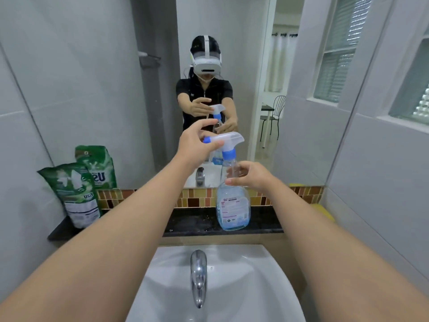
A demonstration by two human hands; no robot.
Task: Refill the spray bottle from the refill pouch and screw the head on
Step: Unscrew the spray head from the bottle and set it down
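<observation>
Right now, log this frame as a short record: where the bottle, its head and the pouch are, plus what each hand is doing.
spray bottle: upright on the dark ledge, partly filled with blue liquid
spray head: seated on the bottle neck
left hand: fingers around the spray head
right hand: fingers at the bottle's upper body; grip unclear
refill pouch: green, standing at the ledge's left end, untouched
sink: below the ledge

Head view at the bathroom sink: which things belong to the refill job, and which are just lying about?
Part of the job:
- spray bottle, upright on the dark ledge
- spray head, on the bottle
- green pouch, on the ledge's left end
- left hand, at the spray head
- right hand, at the bottle's neck

Lying about:
- tap
- sink
- mirror
</observation>
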